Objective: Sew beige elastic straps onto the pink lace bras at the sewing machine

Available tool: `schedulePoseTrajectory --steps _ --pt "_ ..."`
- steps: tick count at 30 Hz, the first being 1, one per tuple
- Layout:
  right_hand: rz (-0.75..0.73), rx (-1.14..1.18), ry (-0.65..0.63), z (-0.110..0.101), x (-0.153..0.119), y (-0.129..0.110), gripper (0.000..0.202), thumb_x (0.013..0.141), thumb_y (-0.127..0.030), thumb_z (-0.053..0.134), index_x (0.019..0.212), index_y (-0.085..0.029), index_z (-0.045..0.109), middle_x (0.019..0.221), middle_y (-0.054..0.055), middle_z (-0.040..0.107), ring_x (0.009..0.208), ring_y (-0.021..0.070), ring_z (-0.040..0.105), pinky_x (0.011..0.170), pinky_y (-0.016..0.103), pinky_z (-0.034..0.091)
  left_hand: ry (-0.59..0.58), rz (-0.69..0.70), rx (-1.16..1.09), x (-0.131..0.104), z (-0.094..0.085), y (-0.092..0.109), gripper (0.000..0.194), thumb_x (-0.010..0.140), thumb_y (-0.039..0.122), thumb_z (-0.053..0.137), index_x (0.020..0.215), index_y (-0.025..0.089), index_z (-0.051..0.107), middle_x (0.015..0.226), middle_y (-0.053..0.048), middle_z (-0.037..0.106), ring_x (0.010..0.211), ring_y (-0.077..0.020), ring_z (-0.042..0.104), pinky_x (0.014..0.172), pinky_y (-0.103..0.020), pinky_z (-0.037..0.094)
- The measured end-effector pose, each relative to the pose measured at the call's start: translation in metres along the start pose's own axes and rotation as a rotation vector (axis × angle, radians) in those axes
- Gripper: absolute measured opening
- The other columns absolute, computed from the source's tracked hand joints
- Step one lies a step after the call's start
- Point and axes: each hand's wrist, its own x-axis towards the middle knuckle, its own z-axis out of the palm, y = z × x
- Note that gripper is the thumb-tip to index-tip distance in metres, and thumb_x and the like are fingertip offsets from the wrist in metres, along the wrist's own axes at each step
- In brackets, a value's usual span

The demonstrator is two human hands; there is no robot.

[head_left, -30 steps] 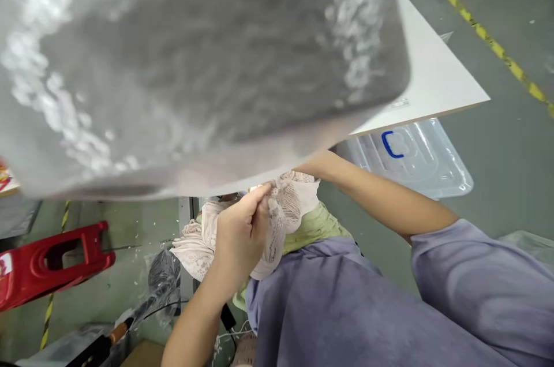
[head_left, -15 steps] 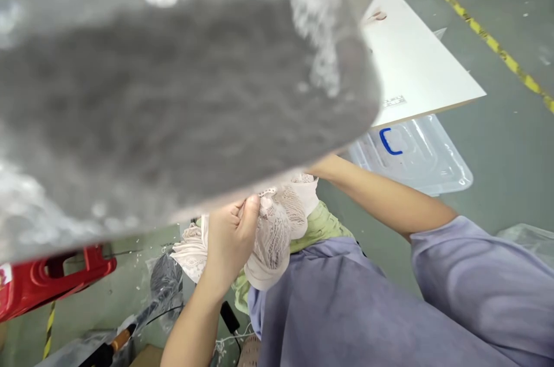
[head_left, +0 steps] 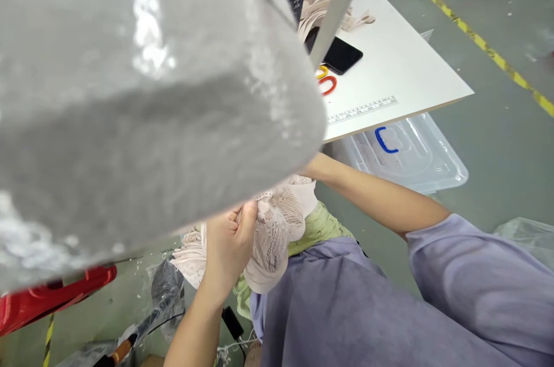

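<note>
My left hand (head_left: 234, 243) is closed on a pale pink lace garment (head_left: 270, 246), thumb pressed on top of the cloth. The garment's scalloped lace and plain edging drape over my lap, on top of a green cloth (head_left: 318, 228). More pleated pale fabric (head_left: 190, 257) spreads to the left of that hand. My right forearm (head_left: 367, 191) reaches in from the right; the hand itself is hidden behind a large blurred grey machine head (head_left: 173, 142) close to the camera.
On the white table (head_left: 402, 55) lie a black phone (head_left: 344, 57), scissors with red and yellow handles (head_left: 328, 85), a ruler (head_left: 363, 109) and pale fabric strips (head_left: 320, 3). A clear lidded box (head_left: 415, 159) is under it. A red stool (head_left: 60, 295) stands at lower left.
The view has shifted, so the machine covers less of the table; the phone, scissors and strips have come into sight. My left hand keeps the lace garment in nearly the same place.
</note>
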Motion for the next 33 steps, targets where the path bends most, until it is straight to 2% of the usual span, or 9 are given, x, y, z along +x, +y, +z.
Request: schedulePoseTrajectory --steps 4,8,12,15,21,33 --pt "0.007 0.018 -0.021 -0.004 0.001 -0.003 0.009 0.080 -0.025 0.066 0.084 -0.019 0.060 0.100 0.005 0.062 0.089 0.0198 0.059 0.076 0.033 0.049 -0.031 0.068 0.084 -0.003 0.001 -0.002 0.029 0.098 0.028 0.052 0.112 0.021 0.076 0.083 -0.003 0.078 0.064 -0.0162 0.069 0.054 -0.024 0.050" --pt "0.016 0.021 0.000 -0.008 0.000 -0.007 0.013 0.077 -0.016 0.068 0.082 -0.019 0.057 0.093 0.002 0.061 0.085 0.0168 0.059 0.074 0.029 0.046 0.045 0.124 0.231 -0.005 0.001 -0.007 0.028 0.098 0.026 0.051 0.111 0.022 0.076 0.091 -0.004 0.080 0.076 -0.0174 0.074 0.069 -0.026 0.056" --pt "-0.016 0.016 0.054 -0.004 -0.002 -0.003 0.013 0.078 -0.015 0.069 0.082 -0.018 0.057 0.094 0.003 0.061 0.086 0.0159 0.058 0.072 0.028 0.044 0.086 0.200 0.267 -0.008 0.001 -0.014 0.027 0.097 0.026 0.051 0.108 0.021 0.076 0.086 -0.004 0.080 0.072 -0.0162 0.074 0.069 -0.025 0.056" --pt "-0.003 0.003 0.066 0.001 -0.004 -0.001 0.009 0.081 -0.019 0.069 0.086 -0.018 0.061 0.099 0.003 0.061 0.086 0.0155 0.058 0.073 0.028 0.043 0.159 0.230 0.309 -0.009 0.002 -0.019 0.026 0.097 0.027 0.052 0.104 0.020 0.077 0.085 -0.004 0.080 0.074 -0.0171 0.075 0.072 -0.025 0.057" --pt "0.034 -0.026 0.060 0.002 -0.004 -0.004 0.009 0.081 -0.017 0.068 0.089 -0.017 0.063 0.103 0.004 0.060 0.083 0.0146 0.056 0.072 0.028 0.041 0.191 0.342 0.353 -0.007 0.005 -0.024 0.026 0.095 0.023 0.054 0.104 0.020 0.078 0.082 -0.004 0.080 0.070 -0.0162 0.075 0.066 -0.022 0.057" --pt "-0.024 -0.002 0.084 0.000 -0.005 -0.002 0.011 0.076 -0.013 0.063 0.080 -0.018 0.055 0.091 0.004 0.056 0.087 0.0172 0.053 0.072 0.027 0.041 0.220 0.447 0.406 -0.002 0.010 -0.026 0.025 0.093 0.019 0.056 0.104 0.019 0.078 0.080 -0.003 0.079 0.066 -0.0137 0.073 0.065 -0.019 0.054"
